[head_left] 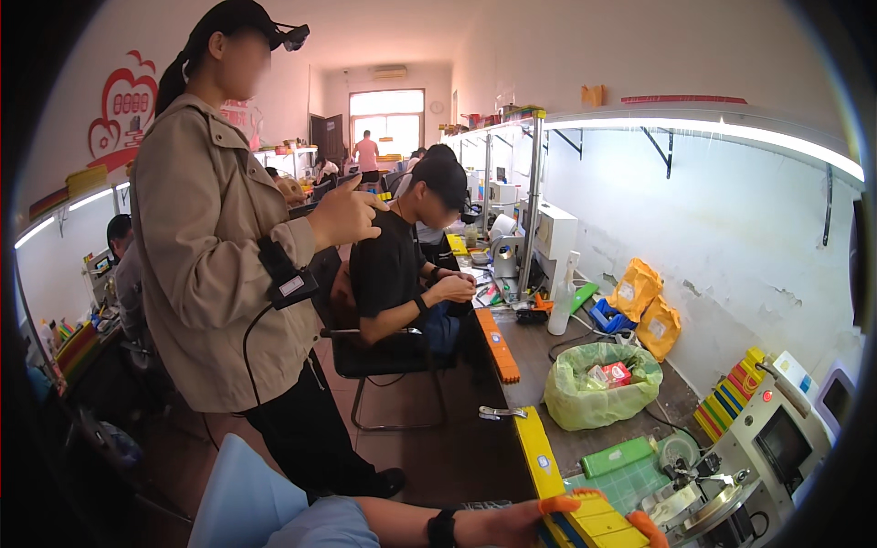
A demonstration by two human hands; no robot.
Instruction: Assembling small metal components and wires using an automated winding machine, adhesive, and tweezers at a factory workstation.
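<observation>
My left hand reaches in from the lower edge, with a black band on the wrist and orange covers on the fingertips. It is closed on one end of a stack of long yellow strips, with a dark blue one under them. Of my right hand, only an orange-covered finger shows, pressed against the stack's other side; the rest lies out of the picture. Beside the stack, a yellow strip lies along the table edge. A green cutting mat lies just beyond.
A bench machine with a screen stands at right, near coloured strips. A bag-lined bin, a green block, a metal clip and an orange strip are on the bench. One person stands at left; another sits working.
</observation>
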